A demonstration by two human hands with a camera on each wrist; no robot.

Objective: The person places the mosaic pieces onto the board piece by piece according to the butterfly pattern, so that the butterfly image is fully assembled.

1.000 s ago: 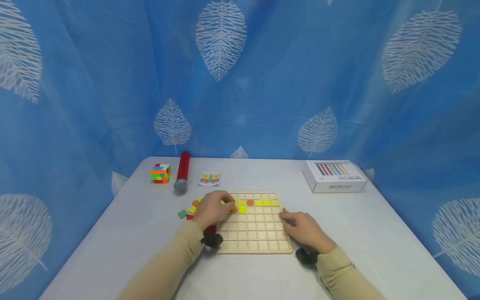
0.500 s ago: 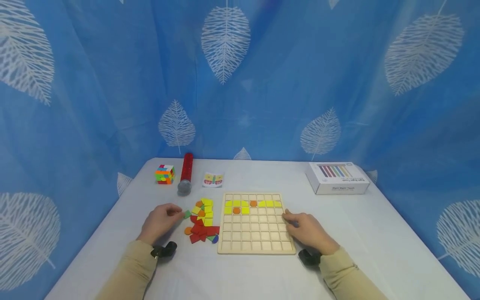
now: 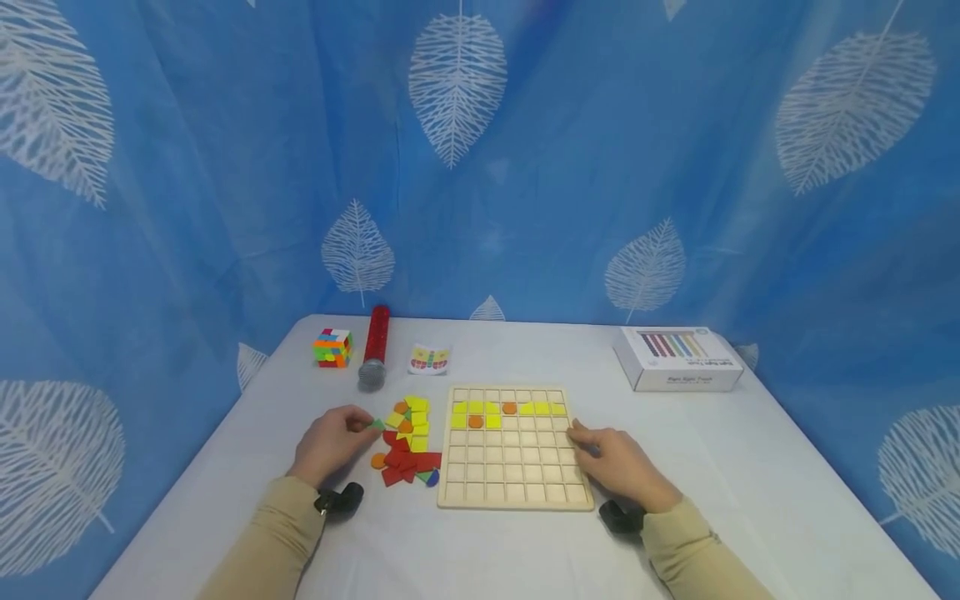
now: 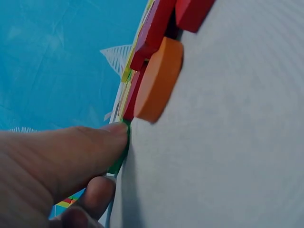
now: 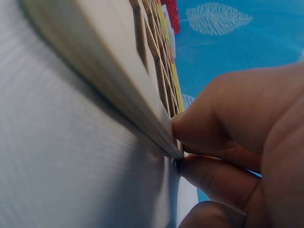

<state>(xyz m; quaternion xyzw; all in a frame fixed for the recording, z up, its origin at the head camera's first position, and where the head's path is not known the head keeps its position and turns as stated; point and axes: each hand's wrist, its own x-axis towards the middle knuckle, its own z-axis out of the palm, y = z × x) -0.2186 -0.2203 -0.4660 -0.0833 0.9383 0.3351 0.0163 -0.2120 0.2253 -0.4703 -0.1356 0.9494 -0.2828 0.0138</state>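
My left hand (image 3: pixel 330 443) pinches a green tile (image 4: pixel 121 153) between thumb and fingers, at the left side of a loose pile of tiles. Red tiles (image 3: pixel 401 461), yellow tiles (image 3: pixel 419 425) and an orange round tile (image 4: pixel 159 80) lie there, with a blue piece (image 3: pixel 432 478) at the pile's front. On the right, my right hand (image 3: pixel 618 467) grips the edge of a wooden grid board (image 3: pixel 517 475), thumb on its rim and fingers at its side. Yellow tiles and orange round tiles (image 3: pixel 510 408) sit in the board's second and third rows from the back.
Behind the pile lie a small picture card (image 3: pixel 430 360) with a coloured pattern, a red microphone (image 3: pixel 375 346) and a puzzle cube (image 3: pixel 333 348). A white box (image 3: pixel 678 360) stands at the back right. A blue leaf-print curtain (image 3: pixel 555 167) surrounds the white table (image 3: pixel 480 558).
My left hand has left the board, moved left to the pile and taken hold of the green tile. The right hand has stayed at the board's edge.
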